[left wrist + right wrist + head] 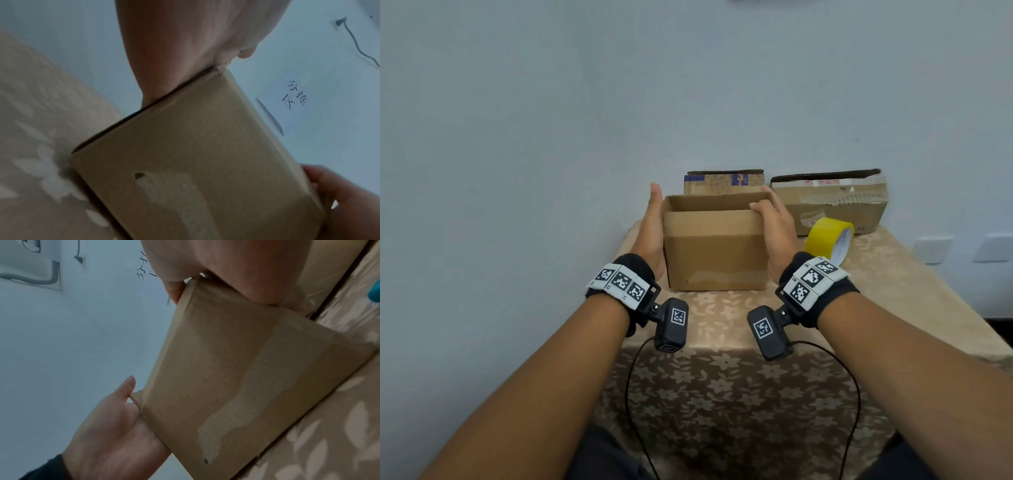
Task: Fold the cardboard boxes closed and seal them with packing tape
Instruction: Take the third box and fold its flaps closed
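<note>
three boxes [717, 246], one tape roll [829, 240]; both flat hands [652, 233] seemingly press nearest box.

The cardboard box [236, 369] fills the middle of the view, and its brown face has a paler, rough patch where the surface looks torn off. Above the box, the right hand [205, 261] lies with its palm on one end, and a fingertip comes over the box edge. Below and left of the box, the left hand [111, 431] presses flat on the other end, fingers straight (a dark sleeve shows at the wrist). Right of the box, the desk [329, 434] has a beige cloth with a leaf pattern. Behind the box is a pale wall with handwritten characters.
</note>
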